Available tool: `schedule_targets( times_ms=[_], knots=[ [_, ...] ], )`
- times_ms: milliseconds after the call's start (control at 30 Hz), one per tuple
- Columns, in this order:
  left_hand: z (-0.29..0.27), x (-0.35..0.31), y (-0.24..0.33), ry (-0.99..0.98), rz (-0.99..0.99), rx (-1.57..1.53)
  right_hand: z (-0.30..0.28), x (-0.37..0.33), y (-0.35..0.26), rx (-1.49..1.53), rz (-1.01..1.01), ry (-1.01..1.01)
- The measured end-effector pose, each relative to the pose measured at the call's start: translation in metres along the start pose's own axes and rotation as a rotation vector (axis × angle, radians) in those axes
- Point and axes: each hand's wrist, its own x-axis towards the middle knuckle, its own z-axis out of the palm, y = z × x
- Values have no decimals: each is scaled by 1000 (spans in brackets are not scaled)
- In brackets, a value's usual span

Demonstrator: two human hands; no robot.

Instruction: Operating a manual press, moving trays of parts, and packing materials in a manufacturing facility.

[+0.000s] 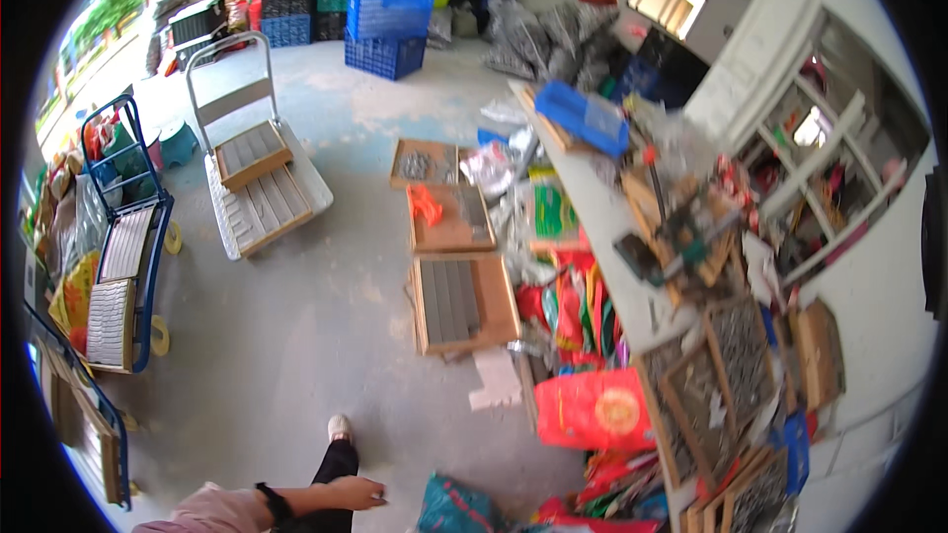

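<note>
- Left hand [355,494]: fingers curled close together; whether they hold anything, I cannot tell.
- Black band [274,503]: behind the fingers, around the wrist.
- Teal plastic bag [454,505]: nearest, right of the fingers, apart.
- Shallow brown wooden tray [499,296] with grey strips: well ahead, slightly right.

It's a wkshop: trolleys [304,174], crates [385,57], trays [496,301].
</note>
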Motion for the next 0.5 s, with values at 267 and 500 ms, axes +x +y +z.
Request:
schedule_targets(
  times_ms=[267,500],
  knots=[
    [-317,-118,-236,815,-635,110,202,-55,-146,-604,74,304],
    [-449,-47,-328,1615,-547,-977,194,112,-122,-945,-113,413]
  ],
)
